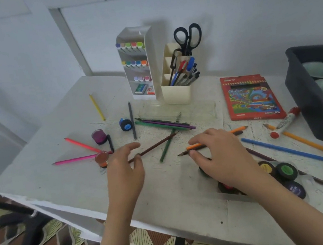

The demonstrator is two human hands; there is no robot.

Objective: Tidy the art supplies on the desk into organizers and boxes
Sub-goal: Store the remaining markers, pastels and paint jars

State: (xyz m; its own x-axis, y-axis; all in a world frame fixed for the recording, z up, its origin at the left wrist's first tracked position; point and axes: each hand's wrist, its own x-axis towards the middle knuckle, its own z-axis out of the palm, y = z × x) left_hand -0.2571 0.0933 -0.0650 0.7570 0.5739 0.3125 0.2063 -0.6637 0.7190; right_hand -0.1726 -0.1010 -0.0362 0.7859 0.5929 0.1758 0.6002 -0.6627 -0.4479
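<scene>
The left hand (125,167) pinched in its grip the near end of a slim dark-brown wooden pencil (156,146), which slanted away rightward on the white surface (168,188). The right hand (218,153) clasped orange and dark pencils (237,130) nearby.

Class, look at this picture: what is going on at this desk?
A person is tidying art supplies. The left hand pinches a long brown pencil by its end, and the right hand curls round an orange pencil on the white desk. Many coloured pencils and small paint pots lie scattered; the cream pen holder and flat red pencil box stand behind.
</scene>
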